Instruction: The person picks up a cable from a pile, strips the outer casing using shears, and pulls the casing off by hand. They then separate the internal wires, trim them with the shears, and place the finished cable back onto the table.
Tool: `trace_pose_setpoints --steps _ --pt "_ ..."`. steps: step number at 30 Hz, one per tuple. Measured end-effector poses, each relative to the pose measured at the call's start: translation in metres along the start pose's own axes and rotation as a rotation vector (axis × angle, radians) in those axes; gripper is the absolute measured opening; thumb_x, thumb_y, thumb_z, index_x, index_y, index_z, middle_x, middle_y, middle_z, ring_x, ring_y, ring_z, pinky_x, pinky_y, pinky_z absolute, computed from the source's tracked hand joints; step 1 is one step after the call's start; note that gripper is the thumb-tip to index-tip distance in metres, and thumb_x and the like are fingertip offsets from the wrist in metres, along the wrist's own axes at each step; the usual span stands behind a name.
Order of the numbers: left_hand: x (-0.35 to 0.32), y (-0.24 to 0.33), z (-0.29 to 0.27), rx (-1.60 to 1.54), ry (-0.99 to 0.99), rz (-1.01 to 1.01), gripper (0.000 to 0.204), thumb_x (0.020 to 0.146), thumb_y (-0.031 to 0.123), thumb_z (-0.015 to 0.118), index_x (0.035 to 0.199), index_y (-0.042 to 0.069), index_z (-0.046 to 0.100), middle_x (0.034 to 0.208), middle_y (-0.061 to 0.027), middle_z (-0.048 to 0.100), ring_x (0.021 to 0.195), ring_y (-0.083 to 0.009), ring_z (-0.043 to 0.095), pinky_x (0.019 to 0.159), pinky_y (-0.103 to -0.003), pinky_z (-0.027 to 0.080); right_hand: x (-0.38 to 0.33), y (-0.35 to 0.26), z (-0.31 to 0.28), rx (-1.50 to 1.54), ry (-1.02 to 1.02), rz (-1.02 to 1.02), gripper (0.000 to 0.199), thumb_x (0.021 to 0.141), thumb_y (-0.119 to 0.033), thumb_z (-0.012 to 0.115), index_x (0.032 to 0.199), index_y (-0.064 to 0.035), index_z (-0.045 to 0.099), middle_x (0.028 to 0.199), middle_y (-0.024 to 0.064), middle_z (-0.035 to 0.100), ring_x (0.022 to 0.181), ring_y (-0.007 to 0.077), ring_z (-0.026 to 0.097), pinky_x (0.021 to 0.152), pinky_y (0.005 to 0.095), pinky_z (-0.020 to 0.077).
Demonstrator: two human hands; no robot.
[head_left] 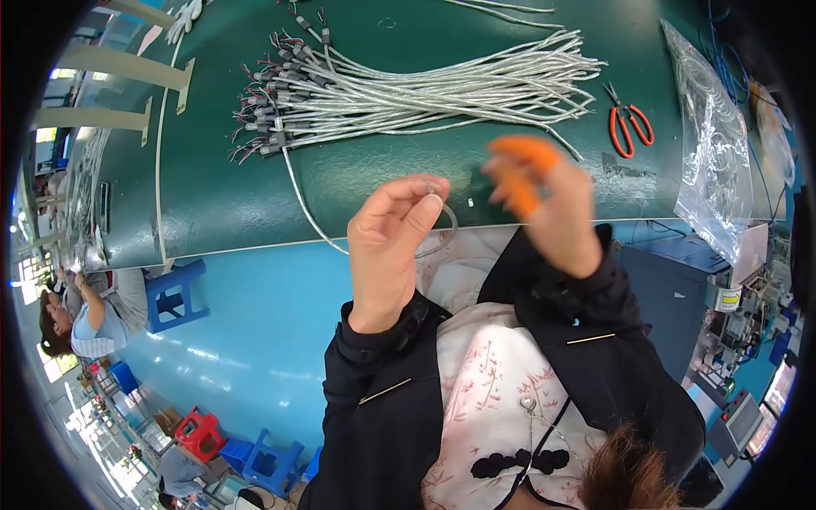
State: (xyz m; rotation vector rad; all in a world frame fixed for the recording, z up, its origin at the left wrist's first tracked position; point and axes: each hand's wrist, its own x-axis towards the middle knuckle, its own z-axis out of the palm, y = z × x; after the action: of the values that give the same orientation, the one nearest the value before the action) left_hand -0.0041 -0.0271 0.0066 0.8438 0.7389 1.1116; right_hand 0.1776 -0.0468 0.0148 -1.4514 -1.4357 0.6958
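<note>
My left hand (393, 246) is raised over the near edge of the green table (238, 204). Its thumb and fingers pinch a thin silvery cable (299, 195) that curls into a small loop beside the fingertips. That cable runs up and left toward a big bundle of silvery cables (408, 85) with dark sleeved ends and red and black wire tips. To the right, my right hand (548, 208) is blurred and wears orange finger covers. It hovers close to the loop; whether it grips anything is unclear.
Red-handled scissors (630, 126) lie on the table at the right, next to a clear plastic bag (714, 161) of coiled cable. A white glove (183, 21) lies far left. Below the table are a blue stool (174, 293), a seated person (81, 319) and machines at the right.
</note>
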Motion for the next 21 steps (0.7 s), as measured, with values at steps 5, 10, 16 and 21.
trace_pose_setpoints --steps 5,10,16,21 --pt "0.001 -0.001 0.007 0.017 -0.01 -0.015 0.014 0.085 -0.001 0.062 0.098 -0.002 0.06 0.092 -0.007 0.063 0.081 -0.0115 0.06 0.074 -0.023 0.047 0.027 0.065 -0.096 -0.995 0.385 -0.207 0.021 0.083 -0.008 0.062 0.103 -0.0007 0.06 0.09 0.0116 0.063 0.076 0.023 0.062 0.063 0.0309 0.0484" --pt "0.006 -0.008 0.018 0.14 0.043 0.052 0.015 0.084 -0.002 0.063 0.098 -0.002 0.061 0.091 -0.0063 0.063 0.079 -0.0087 0.059 0.07 -0.02 0.047 0.017 0.113 -0.145 -1.259 0.203 -0.136 0.021 0.082 -0.009 0.062 0.101 -0.0013 0.06 0.091 0.0131 0.061 0.074 0.027 0.06 0.063 0.0334 0.0477" --pt "0.009 -0.008 0.019 0.18 0.02 0.091 0.016 0.083 -0.001 0.063 0.099 -0.002 0.061 0.09 -0.0069 0.063 0.074 -0.0095 0.057 0.066 -0.022 0.046 0.026 0.117 -0.159 -1.026 0.114 0.013 0.022 0.082 -0.011 0.061 0.101 -0.0006 0.06 0.087 0.0139 0.061 0.071 0.0257 0.06 0.063 0.034 0.0475" --pt "0.018 -0.008 0.019 -0.011 -0.007 -0.073 0.015 0.087 0.003 0.06 0.101 -0.002 0.061 0.093 -0.008 0.062 0.073 -0.0106 0.053 0.065 -0.024 0.043 0.015 0.111 -0.16 -0.844 0.285 0.003 0.025 0.084 -0.013 0.059 0.105 0.0013 0.059 0.084 0.0104 0.062 0.067 0.0181 0.059 0.057 0.0293 0.045"
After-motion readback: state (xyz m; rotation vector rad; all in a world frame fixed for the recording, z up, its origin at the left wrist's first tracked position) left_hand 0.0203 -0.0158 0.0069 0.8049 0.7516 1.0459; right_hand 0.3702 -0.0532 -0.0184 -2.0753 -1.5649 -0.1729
